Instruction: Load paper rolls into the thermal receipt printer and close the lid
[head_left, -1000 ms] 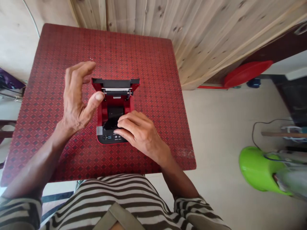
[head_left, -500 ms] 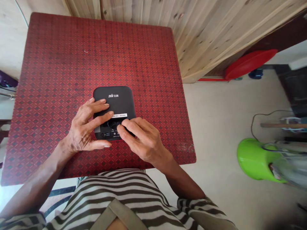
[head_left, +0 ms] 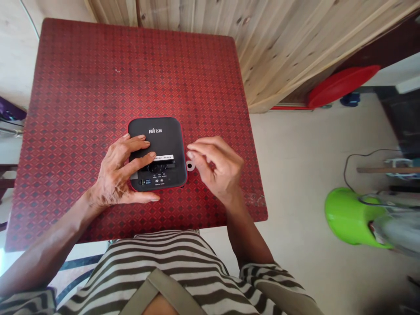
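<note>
Spanning the nine o'clock side of the black device (head_left: 156, 123), your left hand (head_left: 120, 170) lies open, fingers fanned over the top, forefinger tip at the white label (head_left: 166, 157), thumb stretched along the near edge toward six. Device: flat on the red patterned table (head_left: 131, 65), nearer your edge than the far one, between both hands. Pale logo at twelve; dark recess (head_left: 171, 165) and small printed markings toward six. Just past three, close beside the device's edge: a whitish ring (head_left: 190, 166) with a dark centre. At three o'clock, apart from the device, your right hand (head_left: 217, 168) is curled, thumb and forefinger tips drawn near each other by the ring. Whether they pinch anything, cannot tell; contact with the ring equally unclear. Toward one o'clock of the view, pale wood panelling (head_left: 278, 52). Farther right, a red round object (head_left: 343, 85) at two; bright green container (head_left: 344, 214) between three and four, on the floor.
</note>
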A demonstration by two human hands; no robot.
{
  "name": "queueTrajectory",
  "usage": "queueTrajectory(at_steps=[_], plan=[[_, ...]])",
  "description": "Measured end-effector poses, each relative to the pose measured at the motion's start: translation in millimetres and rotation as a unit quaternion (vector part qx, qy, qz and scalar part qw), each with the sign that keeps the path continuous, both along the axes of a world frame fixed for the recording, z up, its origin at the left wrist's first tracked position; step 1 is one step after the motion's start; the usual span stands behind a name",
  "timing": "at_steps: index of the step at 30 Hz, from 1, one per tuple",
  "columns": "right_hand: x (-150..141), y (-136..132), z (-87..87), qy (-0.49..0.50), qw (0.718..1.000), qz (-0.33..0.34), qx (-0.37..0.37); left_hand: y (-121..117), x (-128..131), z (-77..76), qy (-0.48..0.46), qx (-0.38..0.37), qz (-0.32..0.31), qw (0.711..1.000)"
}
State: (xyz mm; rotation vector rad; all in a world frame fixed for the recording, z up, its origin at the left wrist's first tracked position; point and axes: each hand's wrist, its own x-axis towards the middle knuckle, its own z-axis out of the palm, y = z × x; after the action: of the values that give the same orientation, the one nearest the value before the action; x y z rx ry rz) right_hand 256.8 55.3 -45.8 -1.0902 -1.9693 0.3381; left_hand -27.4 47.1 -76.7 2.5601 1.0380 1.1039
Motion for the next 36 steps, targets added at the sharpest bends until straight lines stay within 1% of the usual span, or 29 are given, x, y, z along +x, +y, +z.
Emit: queueTrajectory(at_steps=[3,7,8,11,13,14,17,21,24,30,34,36], plan=[[11,14,-20.2,0.029,0.998,-0.043,-0.042,-2,-1,-0.6,0.018,0.003,0.006,1.0],[17,26,-59.8,0.058,0.988,-0.08,-0.121,-9,2,4.0,0.02,-0.055,0.019,0.998],[17,28,-68.3,0.058,0.984,-0.084,-0.144,-12,3,4.8,0.01,-0.055,0.029,0.998],[16,32,-84.1,0.041,0.978,-0.085,-0.184,-28,7,2.1,-0.027,-0.001,0.101,0.995],[15,34,-87.2,0.035,0.978,-0.083,-0.189,-40,7,-4.0,-0.026,0.038,0.147,0.988],[15,34,-87.6,0.035,0.978,-0.085,-0.189,-46,6,-7.8,-0.016,0.051,0.158,0.986],[14,35,-87.8,0.042,0.979,-0.087,-0.181,-57,3,-19.1,0.016,0.084,0.16,0.983],[13,36,-88.5,0.046,0.979,-0.088,-0.177,-59,1,-27.7,0.015,0.105,0.163,0.981],[12,36,-88.1,0.038,0.977,-0.096,-0.184,-57,2,-28.8,0.011,0.104,0.168,0.98],[13,37,-89.1,0.056,0.982,-0.083,-0.162,-56,4,-26.9,0.0,0.108,0.175,0.979],[14,37,-90.2,0.058,0.981,-0.086,-0.164,-57,3,-26.8,0.008,0.114,0.168,0.979],[14,37,-90.0,0.059,0.981,-0.086,-0.163,-58,2,-27.9,0.01,0.117,0.175,0.978]])
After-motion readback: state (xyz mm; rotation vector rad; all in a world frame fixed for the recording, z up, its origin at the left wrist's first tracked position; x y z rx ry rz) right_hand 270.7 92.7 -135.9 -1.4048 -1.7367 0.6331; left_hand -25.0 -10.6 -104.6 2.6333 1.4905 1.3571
